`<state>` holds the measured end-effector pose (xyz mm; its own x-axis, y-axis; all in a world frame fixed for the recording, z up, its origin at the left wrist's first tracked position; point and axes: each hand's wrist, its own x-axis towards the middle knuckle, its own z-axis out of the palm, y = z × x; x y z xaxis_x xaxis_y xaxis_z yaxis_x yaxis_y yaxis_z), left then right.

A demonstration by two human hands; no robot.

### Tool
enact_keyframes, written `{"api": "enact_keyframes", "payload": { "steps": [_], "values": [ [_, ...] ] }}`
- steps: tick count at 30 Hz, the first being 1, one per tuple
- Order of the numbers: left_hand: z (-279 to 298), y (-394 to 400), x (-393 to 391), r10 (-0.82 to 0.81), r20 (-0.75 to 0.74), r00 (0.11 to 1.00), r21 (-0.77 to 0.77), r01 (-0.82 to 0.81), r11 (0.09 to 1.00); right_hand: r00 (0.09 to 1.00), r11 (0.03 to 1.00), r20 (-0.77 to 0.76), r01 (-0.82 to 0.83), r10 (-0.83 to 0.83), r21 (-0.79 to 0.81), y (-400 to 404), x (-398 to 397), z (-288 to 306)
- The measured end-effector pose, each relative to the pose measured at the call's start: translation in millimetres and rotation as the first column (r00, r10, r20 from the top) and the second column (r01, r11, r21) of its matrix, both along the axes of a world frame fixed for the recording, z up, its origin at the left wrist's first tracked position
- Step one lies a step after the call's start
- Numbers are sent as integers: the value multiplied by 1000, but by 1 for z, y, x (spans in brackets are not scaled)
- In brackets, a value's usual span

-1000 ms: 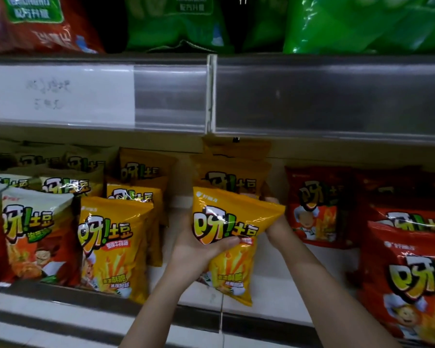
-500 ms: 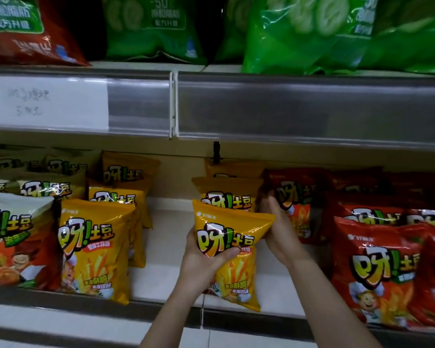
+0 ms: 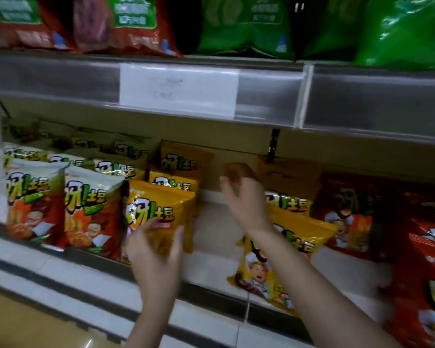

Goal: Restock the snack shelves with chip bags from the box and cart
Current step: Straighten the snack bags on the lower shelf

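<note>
A yellow chip bag stands on the white shelf, partly hidden behind my right forearm, with neither hand holding it. My right hand hovers above the shelf gap with its fingers loosely curled and empty. Further left, my left hand is spread open just in front of another yellow bag at the head of the left yellow row. Motion blur hides whether it touches that bag.
White-and-red bags fill the shelf to the left, red bags the right. The upper shelf's grey price rail with a paper label overhangs closely. Red and green bags sit above. A bare strip of shelf lies between the yellow rows.
Both hands have let go of the yellow bag, which now stands on the shelf. My left hand moved left toward the neighbouring yellow row. The view swung left.
</note>
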<state>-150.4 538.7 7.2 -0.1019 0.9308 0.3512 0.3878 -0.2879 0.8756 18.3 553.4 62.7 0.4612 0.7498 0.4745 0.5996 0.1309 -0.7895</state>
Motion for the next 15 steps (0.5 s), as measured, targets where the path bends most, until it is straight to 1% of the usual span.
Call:
{"api": "enact_keyframes", "payload": {
  "steps": [1, 2, 3, 4, 6, 7, 9, 11, 12, 13, 15],
  "values": [
    [-3, 10, -18, 74, -8, 997, -2, -74, 997, 993, 1000, -114, -26, 24, -17, 22, -12, -8],
    [-7, 20, -34, 104, -34, 994, -17, -105, 994, 970, 998, -238, -55, 46, -34, 41, -22, -17],
    [-10, 28, -47, 89, -70, 994, -55, -93, 994, 940, 996, -336, -81, 60, -49, 60, -30, -26],
    [-15, 35, -58, 41, -97, 994, -115, -52, 992, 910, 992, -407, -112, 81, -54, 76, -35, -36],
    [-24, 47, -70, -81, -117, 990, -229, 53, 972, 859, 976, -498, -195, 120, -100, 95, -41, -47],
    [-30, 53, -74, -128, -122, 984, -256, 93, 962, 833, 965, -541, -225, 119, -133, 102, -42, -49],
    [-37, 63, -78, -208, -84, 974, -292, 176, 940, 773, 958, -632, -220, 57, -183, 115, -42, -53],
    [-43, 70, -79, -282, -3, 959, -365, 262, 893, 716, 938, -697, -220, -31, -268, 125, -41, -54],
    [-47, 73, -78, -312, 16, 950, -398, 293, 870, 702, 924, -710, -234, -55, -303, 126, -42, -53],
    [-50, 75, -78, -335, 18, 942, -414, 312, 855, 713, 916, -698, -237, -63, -325, 128, -42, -54],
    [-55, 75, -76, -352, 22, 936, -410, 330, 850, 766, 919, -640, -212, -55, -332, 125, -44, -52]
  ]
}}
